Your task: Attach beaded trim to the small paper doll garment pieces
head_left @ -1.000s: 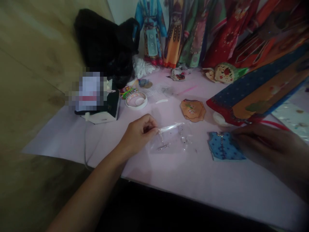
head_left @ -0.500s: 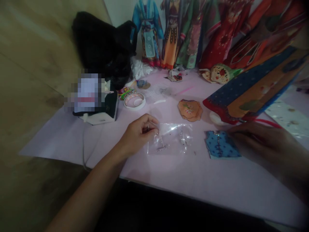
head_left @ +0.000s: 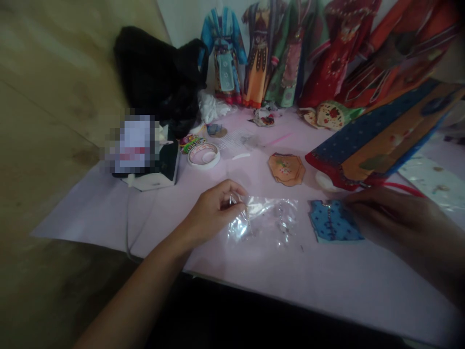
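Note:
My left hand (head_left: 221, 212) pinches the left edge of a clear plastic bag (head_left: 263, 220) between thumb and fingers. Small shiny beads or rhinestones in short rows show through the film. My right hand (head_left: 395, 213) is dark and blurred, its fingers drawn together at the upper right of a small blue dotted garment piece (head_left: 336, 222). That piece lies flat, with a row of shiny dots down its middle. A red strip (head_left: 403, 186) runs just above my right fingers; whether they hold it cannot be made out.
An orange embroidered piece (head_left: 286, 169) lies beyond the bag, left of a large blue and orange garment (head_left: 378, 140). A tape roll (head_left: 204, 156) and a phone-like screen (head_left: 134, 140) are at the left. Several miniature robes (head_left: 225, 53) stand along the wall beside a black bag (head_left: 156, 77).
My left hand has brought the plastic bag slightly toward me and to the right, lifting or tilting it so it glints more. My right hand stays about where it was.

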Demonstrator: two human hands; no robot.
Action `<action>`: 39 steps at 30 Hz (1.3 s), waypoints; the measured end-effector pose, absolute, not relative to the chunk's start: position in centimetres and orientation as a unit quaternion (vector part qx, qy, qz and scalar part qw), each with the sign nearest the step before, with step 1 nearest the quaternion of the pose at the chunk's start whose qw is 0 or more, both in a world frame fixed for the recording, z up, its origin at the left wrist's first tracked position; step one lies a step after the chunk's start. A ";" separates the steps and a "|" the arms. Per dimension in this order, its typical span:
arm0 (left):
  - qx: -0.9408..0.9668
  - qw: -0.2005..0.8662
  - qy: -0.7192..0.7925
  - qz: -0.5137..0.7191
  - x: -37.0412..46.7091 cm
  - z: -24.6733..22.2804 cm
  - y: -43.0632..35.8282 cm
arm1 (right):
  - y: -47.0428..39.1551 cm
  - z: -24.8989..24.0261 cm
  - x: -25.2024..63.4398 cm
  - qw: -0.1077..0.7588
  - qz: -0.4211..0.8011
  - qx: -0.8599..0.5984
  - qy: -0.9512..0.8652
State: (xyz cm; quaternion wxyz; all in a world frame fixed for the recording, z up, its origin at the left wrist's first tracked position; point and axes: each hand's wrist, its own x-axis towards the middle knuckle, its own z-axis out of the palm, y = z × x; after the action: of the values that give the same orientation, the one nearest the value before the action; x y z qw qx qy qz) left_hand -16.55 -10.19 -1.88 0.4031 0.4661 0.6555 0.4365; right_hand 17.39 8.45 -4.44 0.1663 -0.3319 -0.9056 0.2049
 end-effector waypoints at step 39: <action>0.455 0.416 0.653 0.439 -15.9 -1.8 -9.9 | 8.0 -3.7 16.8 0.178 0.212 -0.296 -0.914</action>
State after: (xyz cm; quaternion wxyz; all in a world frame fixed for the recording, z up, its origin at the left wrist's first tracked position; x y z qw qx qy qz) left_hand -15.91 -9.92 -1.82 0.4165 0.4552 0.6535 0.4386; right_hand 16.81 8.00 -3.67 0.1781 -0.2963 -0.9140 0.2124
